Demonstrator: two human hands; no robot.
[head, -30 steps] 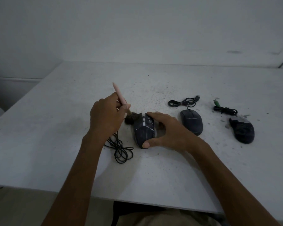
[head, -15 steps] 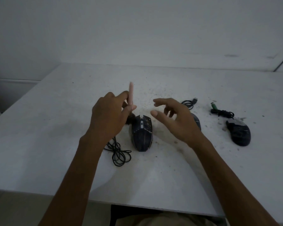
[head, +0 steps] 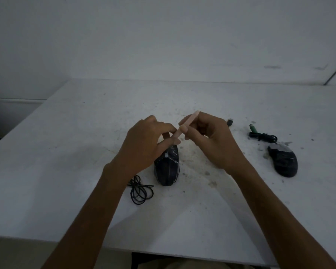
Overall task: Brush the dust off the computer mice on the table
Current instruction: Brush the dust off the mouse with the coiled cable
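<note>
Both hands meet above a dark, dusty gaming mouse (head: 167, 167) that lies on the white table (head: 66, 152). A pink-handled brush (head: 184, 126) slants between them. My left hand (head: 144, 144) pinches its lower part and my right hand (head: 211, 140) pinches its upper part. The bristles are hidden behind my left hand. A second dark mouse (head: 283, 160) lies at the right. The middle mouse is hidden behind my right hand; only its USB plug (head: 230, 122) shows.
The near mouse's black cable (head: 140, 189) lies coiled left of it. A bundled cable with a green plug (head: 260, 135) sits behind the right mouse. Dust specks (head: 200, 167) litter the table between the mice. The table's front edge runs below my forearms.
My right hand let go of the near mouse, rose and took hold of the brush handle. My left hand lifted the brush off the mouse and tilted it to the right.
</note>
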